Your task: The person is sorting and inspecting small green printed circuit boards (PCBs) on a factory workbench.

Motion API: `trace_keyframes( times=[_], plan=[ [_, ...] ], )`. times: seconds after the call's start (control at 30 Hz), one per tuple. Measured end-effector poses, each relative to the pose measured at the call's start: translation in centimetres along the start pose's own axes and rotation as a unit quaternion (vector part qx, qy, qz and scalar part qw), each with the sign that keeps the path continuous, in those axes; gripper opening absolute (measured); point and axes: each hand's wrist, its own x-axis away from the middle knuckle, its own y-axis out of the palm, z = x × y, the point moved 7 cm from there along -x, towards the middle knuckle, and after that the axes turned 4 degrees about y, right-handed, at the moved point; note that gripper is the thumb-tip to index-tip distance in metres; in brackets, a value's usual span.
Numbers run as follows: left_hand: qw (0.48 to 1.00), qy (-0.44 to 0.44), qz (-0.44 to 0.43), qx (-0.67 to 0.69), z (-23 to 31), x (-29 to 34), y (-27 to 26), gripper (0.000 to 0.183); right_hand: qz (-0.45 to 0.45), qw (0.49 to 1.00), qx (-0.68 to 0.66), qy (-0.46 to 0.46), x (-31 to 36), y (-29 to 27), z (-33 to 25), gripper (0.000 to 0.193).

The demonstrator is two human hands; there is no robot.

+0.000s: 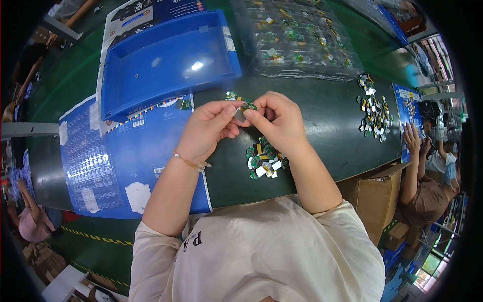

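Note:
Between my two hands, over the dark green bench, is a small green circuit board (pixel 247 107) with a silvery-grey flat piece on it. My left hand (pixel 214 123) pinches its grey end between thumb and fingers. On the green end, my right hand (pixel 276 118) has closed its thumb and forefinger. Just below the hands lies a loose pile of similar boards (pixel 264 160), green with white and gold-coloured parts. A couple more boards (pixel 231 95) rest on the bench just beyond my fingers, and another board (pixel 185 104) sits by the blue tray's near edge.
A blue plastic tray (pixel 166 68) stands at the far left. Stacked clear trays (pixel 302 45) full of boards stand at the back. A clear blister tray (pixel 93 166) lies on a blue sheet at left. Another board pile (pixel 375 113), a cardboard box (pixel 375 196) and a co-worker (pixel 427 196) are at right.

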Motion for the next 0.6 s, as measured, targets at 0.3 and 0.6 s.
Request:
trace_keyframes(
  times=[0.3,0.6],
  plan=[
    [1.000,0.007,0.006,-0.006,0.10,0.04,0.10,0.027,0.026,0.999,0.021,-0.017,0.08,-0.15,-0.22,0.017],
    [1.000,0.003,0.027,-0.006,-0.08,0.08,0.10,0.027,0.040,0.998,0.032,-0.020,0.13,-0.01,-0.21,0.020]
  ],
)
